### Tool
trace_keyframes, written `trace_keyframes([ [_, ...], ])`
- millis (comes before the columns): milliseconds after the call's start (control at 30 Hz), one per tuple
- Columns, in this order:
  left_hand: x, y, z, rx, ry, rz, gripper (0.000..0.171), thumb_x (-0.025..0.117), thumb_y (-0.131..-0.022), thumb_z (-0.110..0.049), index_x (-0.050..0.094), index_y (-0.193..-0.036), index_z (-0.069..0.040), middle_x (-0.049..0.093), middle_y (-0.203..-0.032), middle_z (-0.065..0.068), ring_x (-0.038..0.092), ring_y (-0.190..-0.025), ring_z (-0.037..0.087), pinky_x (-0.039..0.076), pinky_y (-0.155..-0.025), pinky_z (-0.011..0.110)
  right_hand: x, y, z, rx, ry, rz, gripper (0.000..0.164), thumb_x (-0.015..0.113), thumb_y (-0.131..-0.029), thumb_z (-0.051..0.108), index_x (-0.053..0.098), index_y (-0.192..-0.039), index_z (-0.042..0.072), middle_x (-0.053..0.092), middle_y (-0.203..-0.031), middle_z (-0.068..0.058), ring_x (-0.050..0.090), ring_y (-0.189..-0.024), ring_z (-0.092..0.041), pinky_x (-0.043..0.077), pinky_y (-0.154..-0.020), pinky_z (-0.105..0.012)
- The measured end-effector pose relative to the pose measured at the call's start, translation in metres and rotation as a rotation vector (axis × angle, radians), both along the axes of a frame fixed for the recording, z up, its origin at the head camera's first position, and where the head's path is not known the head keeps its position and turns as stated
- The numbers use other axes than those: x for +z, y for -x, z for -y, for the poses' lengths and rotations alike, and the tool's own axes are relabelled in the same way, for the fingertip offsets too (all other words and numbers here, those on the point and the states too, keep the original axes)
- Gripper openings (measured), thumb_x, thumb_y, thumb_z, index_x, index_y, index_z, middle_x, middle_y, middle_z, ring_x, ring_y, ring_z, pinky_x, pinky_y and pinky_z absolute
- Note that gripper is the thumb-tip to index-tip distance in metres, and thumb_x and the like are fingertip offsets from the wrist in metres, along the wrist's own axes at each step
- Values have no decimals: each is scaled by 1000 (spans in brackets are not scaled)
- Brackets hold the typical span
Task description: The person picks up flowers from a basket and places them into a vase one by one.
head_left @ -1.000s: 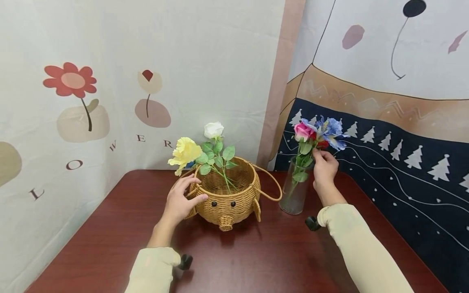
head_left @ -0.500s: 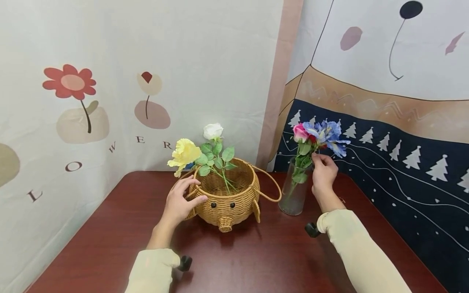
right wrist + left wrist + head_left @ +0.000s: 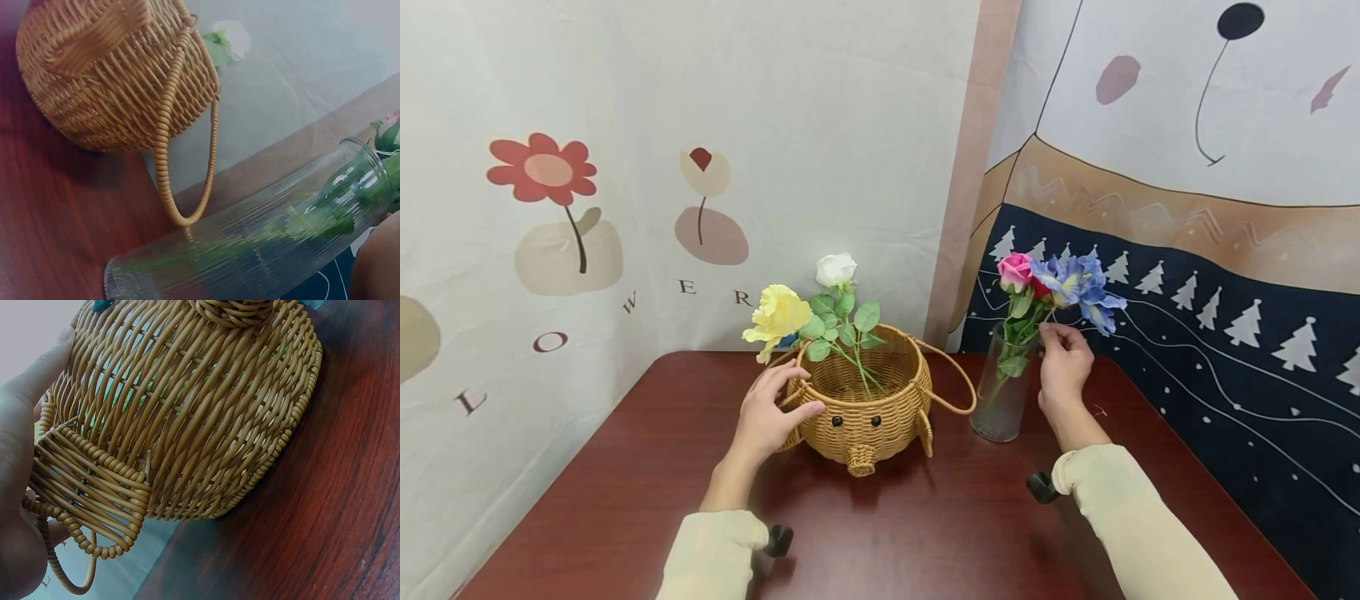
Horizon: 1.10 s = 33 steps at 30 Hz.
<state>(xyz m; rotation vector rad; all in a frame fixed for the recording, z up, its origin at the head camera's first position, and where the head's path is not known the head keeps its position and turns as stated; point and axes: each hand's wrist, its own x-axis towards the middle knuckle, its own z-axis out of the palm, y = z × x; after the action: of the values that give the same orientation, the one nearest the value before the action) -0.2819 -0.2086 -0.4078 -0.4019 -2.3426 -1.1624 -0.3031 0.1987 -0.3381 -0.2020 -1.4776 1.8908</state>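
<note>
You have pale cream sleeves (image 3: pixel 1138 508). Your basket (image 3: pixel 857 437) is tan, ribbed in weave, with black eyes (image 3: pixel 837 421). You see a white flower (image 3: pixel 836 270), a yellow flower (image 3: pixel 778 312), a pink flower (image 3: pixel 1016 272), a blue flower (image 3: pixel 1078 283) marked with yellow, and green leaves (image 3: pixel 867 315). Your table (image 3: pixel 925 533) is red-brown with streaked grain; the cloth (image 3: pixel 1277 425) shows whitish trees (image 3: pixel 1247 325) on navy.

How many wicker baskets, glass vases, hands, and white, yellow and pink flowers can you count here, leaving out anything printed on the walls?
Wicker baskets: 1
Glass vases: 1
Hands: 2 (left hand, right hand)
White flowers: 1
Yellow flowers: 1
Pink flowers: 1
Total: 7
</note>
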Motion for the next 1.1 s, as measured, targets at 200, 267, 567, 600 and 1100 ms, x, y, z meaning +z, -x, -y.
trace_keyframes([
  [200, 0, 0, 0, 0, 2, 2, 50, 84, -72, -43, 64, -112, -22, 51, -141, 6, 42, -131, 32, 36, -102, 51, -6, -13, 4, -5, 52, -16, 4, 64, -93, 6, 67, -91, 7, 59, -78, 4, 56, -77, -14, 47, -69, -27],
  [267, 0, 0, 0, -1, 2, 2, 50, 84, -72, -43, 64, -112, -22, 51, -141, 7, 42, -131, 32, 36, -102, 50, -8, -18, 6, 2, 67, -6, 3, 63, -93, 7, 66, -93, 5, 61, -79, 5, 58, -77, -14, 48, -69, -25],
  [567, 0, 0, 0, -3, -2, 3, 49, 84, -73, -43, 64, -113, -22, 51, -141, 6, 43, -130, 32, 40, -99, 48, -12, -30, 18, 54, 133, -25, 2, 64, -92, 4, 65, -94, 4, 65, -79, 0, 62, -74, -14, 51, -67, -24],
  [600, 1, 0, 0, -3, -3, 3, 49, 84, -73, -43, 64, -113, -22, 51, -141, 6, 43, -130, 32, 40, -99, 48, -12, -31, 19, 61, 134, -27, 2, 64, -92, 4, 65, -93, 5, 65, -79, -1, 63, -73, -14, 51, -66, -24],
  [1100, 0, 1, 0, 4, 4, 2, 50, 84, -72, -43, 64, -113, -22, 51, -141, 7, 43, -130, 31, 40, -99, 48, -27, -43, 45, 164, 75, 6, 10, 62, -92, -1, 60, -100, -6, 65, -74, 0, 65, -63, -11, 55, -62, -24],
])
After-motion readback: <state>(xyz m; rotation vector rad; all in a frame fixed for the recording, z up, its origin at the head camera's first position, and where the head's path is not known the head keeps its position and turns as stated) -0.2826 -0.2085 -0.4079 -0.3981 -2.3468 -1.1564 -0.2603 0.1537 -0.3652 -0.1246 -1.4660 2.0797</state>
